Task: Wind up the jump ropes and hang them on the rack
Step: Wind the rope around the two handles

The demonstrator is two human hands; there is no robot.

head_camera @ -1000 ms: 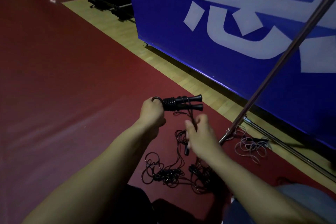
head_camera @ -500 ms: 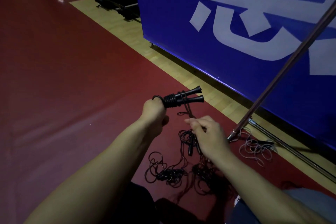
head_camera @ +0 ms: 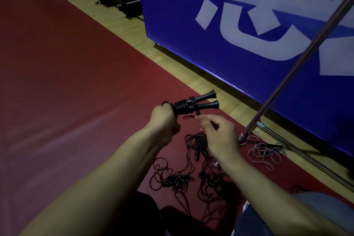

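Left hand (head_camera: 162, 116) grips the wound jump rope (head_camera: 191, 104); right hand (head_camera: 220, 136), risen from below, pinches its cord end, finishing the winding.

Wound black jump rope (head_camera: 193, 104) held aloft; others (head_camera: 191, 174) seemingly tangled.

Dim indoor view, brightest on the blue banner (head_camera: 249, 53).

A pale sheen streaks the red floor mat (head_camera: 57, 82) left of the banner, with a small glare spot far up its top left; the corners darken to near black. The tangled black ropes (head_camera: 182, 178) below the banner merge into shadow. The metal pole (head_camera: 298, 63) crossing the banner bows slightly from wide-angle distortion, and the fingertips (head_camera: 201, 118) are softly blurred.
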